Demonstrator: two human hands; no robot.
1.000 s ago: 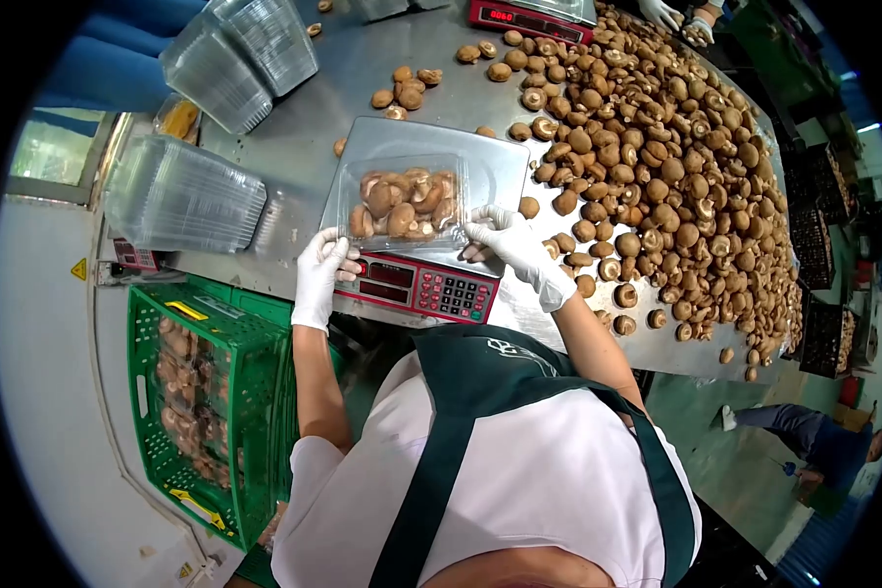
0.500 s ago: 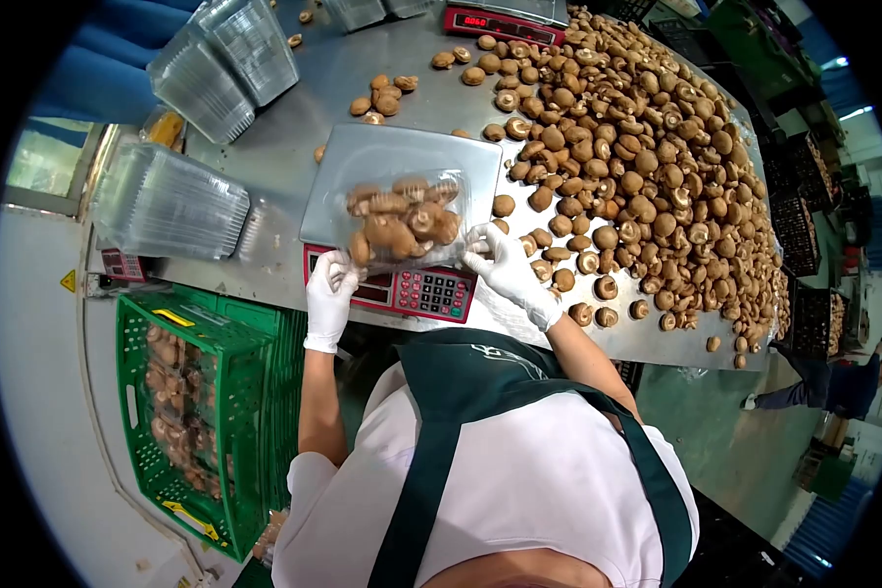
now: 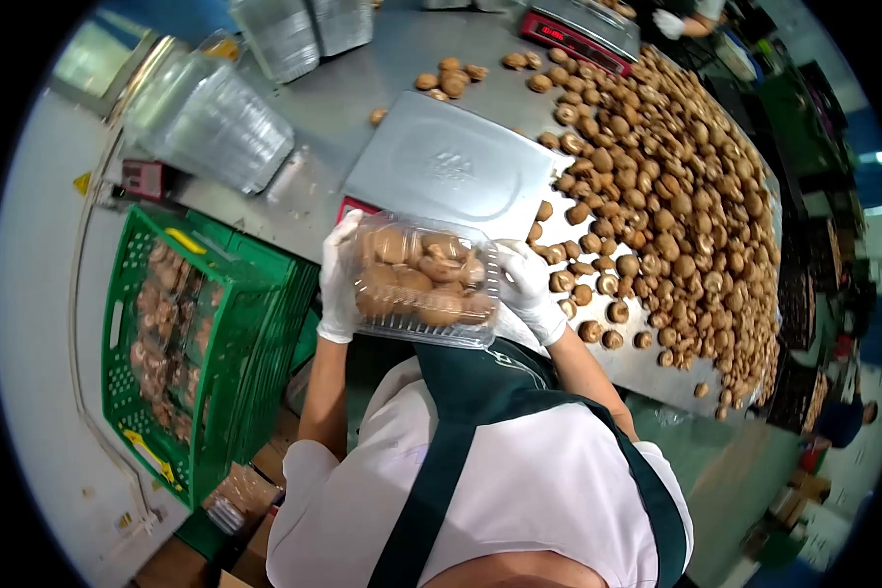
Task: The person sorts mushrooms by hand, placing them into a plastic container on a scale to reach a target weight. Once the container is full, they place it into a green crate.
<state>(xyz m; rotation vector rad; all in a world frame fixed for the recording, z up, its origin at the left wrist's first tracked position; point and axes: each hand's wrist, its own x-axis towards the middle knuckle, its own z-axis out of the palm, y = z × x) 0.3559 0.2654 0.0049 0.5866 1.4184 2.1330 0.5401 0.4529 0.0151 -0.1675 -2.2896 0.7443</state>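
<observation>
Between my two white-gloved hands is a clear plastic container (image 3: 423, 328) filled with brown mushrooms, held in front of my apron. My left hand (image 3: 340, 284) grips its left side, and my right hand (image 3: 527, 284) grips its right side. The fingers of both are partly hidden by the container. Just beyond it lies the bare metal plate of a scale (image 3: 451, 162); the container and my hands cover most of the scale's red front. To the right, a large heap of loose mushrooms (image 3: 676, 216) spreads over the metal table (image 3: 309, 206).
Stacks of clear empty containers (image 3: 216, 118) stand at the left. Below them, a green crate (image 3: 220, 333) holds packed mushrooms. A second scale (image 3: 583, 39) is at the back, near another person's gloved hand (image 3: 668, 24). A person (image 3: 843, 419) is in the right background.
Both hands have lifted the container off the scale and brought it toward my body. The scale plate is now bare. My view has shifted, and another person's hand has appeared at the back.
</observation>
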